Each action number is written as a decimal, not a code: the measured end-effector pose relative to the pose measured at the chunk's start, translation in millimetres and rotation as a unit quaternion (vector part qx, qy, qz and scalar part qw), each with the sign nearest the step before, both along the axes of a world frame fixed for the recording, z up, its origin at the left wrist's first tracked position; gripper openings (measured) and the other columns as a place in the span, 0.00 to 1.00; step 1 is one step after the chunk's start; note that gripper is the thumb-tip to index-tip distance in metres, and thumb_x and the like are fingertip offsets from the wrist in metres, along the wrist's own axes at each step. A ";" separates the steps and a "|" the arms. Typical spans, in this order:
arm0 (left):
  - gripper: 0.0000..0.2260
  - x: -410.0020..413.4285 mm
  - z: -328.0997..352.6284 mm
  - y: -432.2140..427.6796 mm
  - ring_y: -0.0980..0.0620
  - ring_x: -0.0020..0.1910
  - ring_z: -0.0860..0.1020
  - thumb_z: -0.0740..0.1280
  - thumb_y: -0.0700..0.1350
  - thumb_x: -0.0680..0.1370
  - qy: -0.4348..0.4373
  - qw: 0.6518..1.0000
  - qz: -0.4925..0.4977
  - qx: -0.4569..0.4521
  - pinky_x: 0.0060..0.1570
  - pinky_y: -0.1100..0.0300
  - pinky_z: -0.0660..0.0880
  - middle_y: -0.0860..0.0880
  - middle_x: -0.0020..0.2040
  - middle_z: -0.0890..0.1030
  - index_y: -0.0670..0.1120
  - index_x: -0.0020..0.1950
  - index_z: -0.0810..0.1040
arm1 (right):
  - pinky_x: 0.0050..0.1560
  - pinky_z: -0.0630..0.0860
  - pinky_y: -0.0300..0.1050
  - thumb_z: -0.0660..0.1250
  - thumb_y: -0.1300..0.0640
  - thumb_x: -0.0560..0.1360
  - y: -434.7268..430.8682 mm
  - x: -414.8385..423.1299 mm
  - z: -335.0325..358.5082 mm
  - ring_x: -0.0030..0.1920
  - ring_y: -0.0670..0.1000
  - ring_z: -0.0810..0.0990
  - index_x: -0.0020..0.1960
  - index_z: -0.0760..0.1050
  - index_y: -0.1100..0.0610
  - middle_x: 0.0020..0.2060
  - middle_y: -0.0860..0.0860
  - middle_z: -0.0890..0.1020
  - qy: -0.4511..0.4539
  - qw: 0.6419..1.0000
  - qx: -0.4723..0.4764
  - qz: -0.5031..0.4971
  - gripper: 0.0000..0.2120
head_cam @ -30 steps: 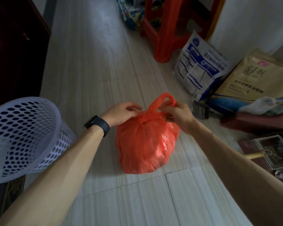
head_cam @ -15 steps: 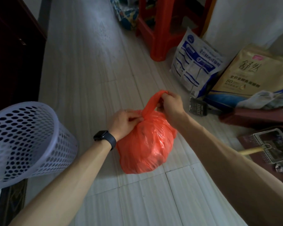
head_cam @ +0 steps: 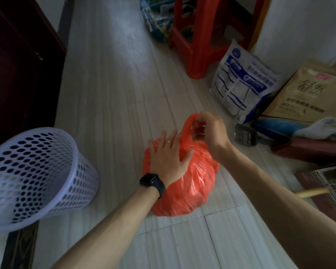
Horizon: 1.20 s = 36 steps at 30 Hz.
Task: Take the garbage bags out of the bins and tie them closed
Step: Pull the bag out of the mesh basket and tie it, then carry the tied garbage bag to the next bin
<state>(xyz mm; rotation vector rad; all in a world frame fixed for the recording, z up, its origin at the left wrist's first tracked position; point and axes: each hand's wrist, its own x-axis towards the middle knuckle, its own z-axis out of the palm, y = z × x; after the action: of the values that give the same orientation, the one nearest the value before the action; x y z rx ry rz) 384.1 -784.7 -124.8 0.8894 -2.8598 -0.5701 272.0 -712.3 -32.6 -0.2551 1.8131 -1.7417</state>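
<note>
Change since 0.5 s ago: left hand point(head_cam: 169, 158) has let go of the bag's neck; fingers then curled and pinching, now spread flat and pressing down on the top of the bag point(head_cam: 194, 183). Right hand point(head_cam: 209, 131) still pinches the handle loop point(head_cam: 186, 129), fingers curled round it, loop pulled upright above the bag.

Bag: orange, thin glossy plastic, full and rounded, creased, neck gathered under the loop. Dark contents show faintly through the lower side. It sits on the pale floor point(head_cam: 114, 94), right of the bin point(head_cam: 37, 171), near but not touching.

Bin: white, perforated, tilted, with its mouth turned away from the bag.
</note>
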 end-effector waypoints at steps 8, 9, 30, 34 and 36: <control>0.25 12.4 -40.1 -6.6 0.50 0.76 0.63 0.47 0.57 0.81 -0.025 0.998 0.015 -0.059 0.72 0.39 0.59 0.54 0.72 0.73 0.50 0.70 0.74 | 0.30 0.65 0.44 0.68 0.53 0.74 2.2 1.6 -19.5 0.24 0.45 0.67 0.28 0.73 0.54 0.21 0.45 0.71 0.078 0.985 0.127 0.087 0.17; 0.24 18.1 -46.0 -3.7 0.48 0.76 0.63 0.49 0.56 0.81 -0.039 0.997 0.007 -0.064 0.71 0.37 0.59 0.53 0.72 0.72 0.49 0.70 0.74 | 0.29 0.65 0.43 0.68 0.52 0.74 1.2 1.3 -21.7 0.24 0.44 0.67 0.29 0.72 0.54 0.23 0.46 0.70 0.091 0.978 0.154 0.109 0.16; 0.16 68.2 471.6 106.6 0.41 0.62 0.76 0.58 0.51 0.79 -0.409 0.888 -0.175 0.118 0.61 0.50 0.73 0.44 0.64 0.78 0.51 0.66 0.74 | 0.39 0.76 0.41 0.60 0.49 0.80 205.2 77.8 418.5 0.34 0.46 0.80 0.56 0.72 0.54 0.42 0.48 0.80 -0.197 0.798 0.483 0.303 0.10; 0.15 40.3 596.0 178.1 0.42 0.60 0.78 0.58 0.53 0.79 -0.383 0.878 -0.263 0.116 0.58 0.52 0.74 0.46 0.63 0.79 0.52 0.62 0.76 | 0.47 0.77 0.47 0.59 0.48 0.81 292.2 74.6 540.1 0.49 0.53 0.82 0.61 0.76 0.60 0.56 0.57 0.83 -0.186 0.785 0.503 0.312 0.18; 0.16 20.8 633.0 214.8 0.41 0.59 0.78 0.58 0.54 0.79 -0.363 0.873 -0.303 0.123 0.58 0.52 0.75 0.46 0.62 0.80 0.51 0.62 0.77 | 0.43 0.76 0.45 0.58 0.46 0.81 337.9 72.5 584.2 0.46 0.51 0.82 0.56 0.79 0.60 0.55 0.58 0.84 -0.161 0.764 0.520 0.345 0.20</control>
<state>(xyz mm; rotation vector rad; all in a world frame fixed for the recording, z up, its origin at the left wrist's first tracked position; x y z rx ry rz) 404.9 -569.9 508.2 0.1901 -3.8595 -0.7993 344.5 -374.4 551.6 -0.1066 1.7999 -0.1322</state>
